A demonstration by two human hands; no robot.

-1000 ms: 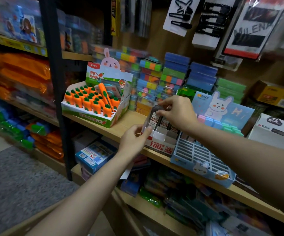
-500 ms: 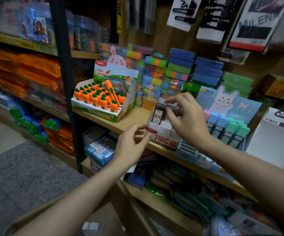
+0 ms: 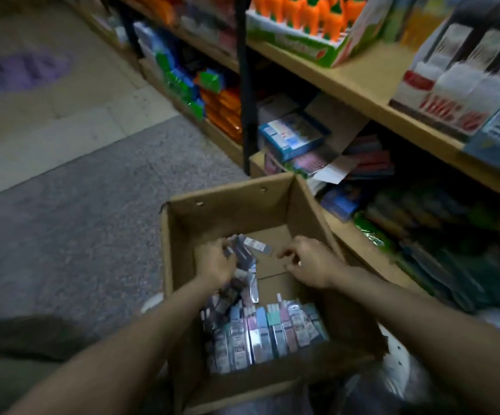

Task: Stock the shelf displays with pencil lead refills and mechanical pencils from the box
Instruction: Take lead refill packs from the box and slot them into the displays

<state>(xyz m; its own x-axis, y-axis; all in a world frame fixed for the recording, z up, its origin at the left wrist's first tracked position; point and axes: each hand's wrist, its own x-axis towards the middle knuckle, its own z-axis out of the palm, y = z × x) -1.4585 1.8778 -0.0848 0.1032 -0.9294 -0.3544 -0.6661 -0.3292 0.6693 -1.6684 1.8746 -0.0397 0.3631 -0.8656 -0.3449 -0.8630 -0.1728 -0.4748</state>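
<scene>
We have a few dark lead refill packs (image 3: 244, 253) gathered in our left hand (image 3: 215, 265), fingers curled round them, over the far half of the cardboard box (image 3: 230, 199) on the floor. To do this pick well, we judge it best to square the packs into one stack before lifting, so none slides out on the way up to the refill display (image 3: 455, 82) at the shelf's front edge (image 3: 371, 106). Our right hand (image 3: 311, 263) hovers just beside them over bare box bottom, fingers half curled and holding nothing, well placed to steady the bundle. The remaining packs (image 3: 266, 330) stand in a row against the box's near wall, below both wrists, pastel and grey; blur hides whether they are refills or pencils. The carrot eraser display (image 3: 299, 28) sits farther left along the shelf.
</scene>
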